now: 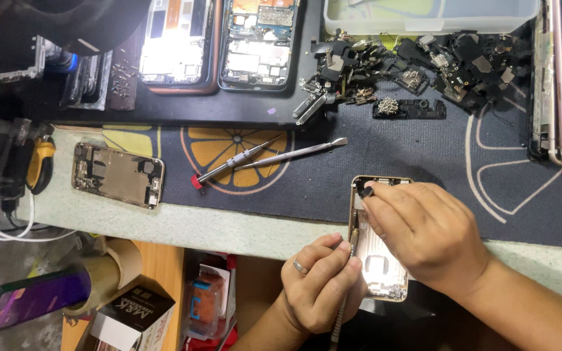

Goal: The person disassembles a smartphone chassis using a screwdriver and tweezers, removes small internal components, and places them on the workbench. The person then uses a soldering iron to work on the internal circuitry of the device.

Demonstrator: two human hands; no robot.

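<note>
Right hand (427,237) lies palm-down over the gold metal phone housing with its screen removed (378,260), fingertips pinching a small black part (366,192) at the housing's far left corner. Left hand (320,286), wearing a silver ring, is closed in a pen grip around a thin metal-tipped tool (352,242), whose tip rests on the housing's left edge and whose handle runs down toward the near edge of the view. The housing sits half on the dark fabric work mat with an orange citrus-slice print (424,156) and half over the pale near edge of the bench (229,227), so steady downward pressure from the right hand seems wise to stop it tipping or sliding off; short, light strokes with the tool would likely suit the small part. To the far left on the mat lie a slim steel pry tool with a flat end (294,153) and a small steel screwdriver with a red cap (232,161), crossing each other and well apart from the hands. Farther left rests a second gold stripped phone housing (118,175). At the far side, a heap of small black and silver phone parts (417,68) spreads under a clear plastic box (430,16). Open mat lies to the right of the hands and between them and the heap, giving room to move.
</note>
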